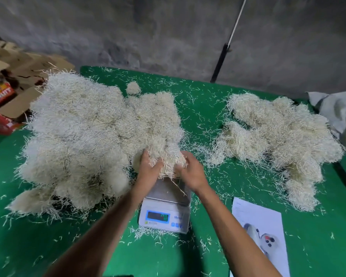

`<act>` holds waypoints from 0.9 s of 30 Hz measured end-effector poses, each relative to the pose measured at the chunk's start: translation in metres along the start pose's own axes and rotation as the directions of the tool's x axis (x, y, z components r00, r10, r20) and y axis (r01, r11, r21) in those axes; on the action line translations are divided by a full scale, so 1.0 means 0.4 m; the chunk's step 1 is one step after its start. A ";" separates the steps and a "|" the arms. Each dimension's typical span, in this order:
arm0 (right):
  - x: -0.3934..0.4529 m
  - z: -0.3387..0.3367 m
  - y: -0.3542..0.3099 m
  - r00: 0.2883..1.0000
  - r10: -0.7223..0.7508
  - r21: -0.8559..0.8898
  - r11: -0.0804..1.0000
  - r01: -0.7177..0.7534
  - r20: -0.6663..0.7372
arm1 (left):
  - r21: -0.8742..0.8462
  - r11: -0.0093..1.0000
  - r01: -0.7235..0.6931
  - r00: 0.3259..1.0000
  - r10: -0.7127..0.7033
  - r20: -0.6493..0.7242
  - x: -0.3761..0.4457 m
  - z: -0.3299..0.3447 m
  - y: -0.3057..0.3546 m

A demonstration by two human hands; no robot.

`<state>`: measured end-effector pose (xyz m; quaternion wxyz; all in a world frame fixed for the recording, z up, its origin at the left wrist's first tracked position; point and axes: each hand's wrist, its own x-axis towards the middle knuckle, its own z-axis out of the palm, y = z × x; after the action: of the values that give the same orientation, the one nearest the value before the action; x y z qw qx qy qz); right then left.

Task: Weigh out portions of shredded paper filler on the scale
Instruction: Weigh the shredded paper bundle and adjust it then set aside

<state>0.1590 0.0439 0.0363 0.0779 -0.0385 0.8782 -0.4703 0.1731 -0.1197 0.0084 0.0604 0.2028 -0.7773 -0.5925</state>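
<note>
1. Two hands work above the scale, which sits near the front edge of the green worktop, about midway along it.
2. Left hand and right hand each curl their fingers into one clump of shredded paper, gripping it from either side just over the far end of the scale's metal pan.
3. That clump seems to merge at its far side with the big heap covering the left half of the worktop, so this looks like the step of pulling a portion free; whether it already rests on the pan I cannot tell.
4. A smaller heap lies toward the right edge, probably weighed portions, well apart from the big one.
5. Digits glow on the scale's display, too blurred to read.
6. Next, the clump must come clear of the heap and sit wholly on the pan, hands off, so the reading is true; then strands get added or plucked away to reach the target.
7. Loose strands trailing onto the worktop could falsify the weight.
8. A printed sheet lies at the front right.
</note>
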 end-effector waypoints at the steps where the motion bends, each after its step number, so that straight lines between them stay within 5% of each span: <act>1: -0.003 -0.005 -0.001 0.999 -0.043 -0.016 0.999 0.043 -0.010 | 0.015 1.000 -0.022 1.000 0.022 -0.001 -0.005 -0.012 -0.016; 4: -0.017 0.016 0.016 0.998 -0.045 -0.008 0.999 0.046 0.036 | 0.169 0.983 -0.075 0.994 0.060 0.090 -0.012 -0.022 -0.056; 9: -0.059 0.023 0.084 0.996 0.040 -0.113 0.993 -0.031 0.081 | 0.315 0.946 0.077 0.962 -0.154 0.227 -0.028 -0.050 -0.102; 15: -0.120 0.000 0.228 0.908 0.155 -0.129 0.967 -0.220 -0.389 | 0.056 0.997 0.047 0.962 -0.061 0.267 -0.037 -0.151 -0.170; 18: -0.172 0.019 0.317 0.933 0.308 -0.191 0.920 -0.342 -0.185 | 0.031 0.998 0.056 0.950 -0.063 0.305 -0.078 -0.182 -0.244; 21: -0.273 0.086 0.401 0.938 0.330 -0.562 0.798 -0.217 0.107 | 0.284 0.957 0.064 0.928 -0.162 0.335 -0.132 -0.213 -0.348; 23: -0.345 0.133 0.444 0.966 0.235 -0.683 0.724 -0.098 0.112 | 0.456 0.888 -0.055 0.896 -0.157 0.415 -0.178 -0.219 -0.415; 27: -0.397 0.170 0.460 0.976 0.209 -0.706 0.700 -0.106 0.061 | 0.596 0.774 -0.215 0.903 -0.076 0.424 -0.233 -0.182 -0.474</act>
<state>0.3283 0.1127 -0.1381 0.1574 -0.0216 0.9830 -0.0917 0.3286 -0.1898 -0.1358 -0.1589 0.0478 -0.9311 -0.3248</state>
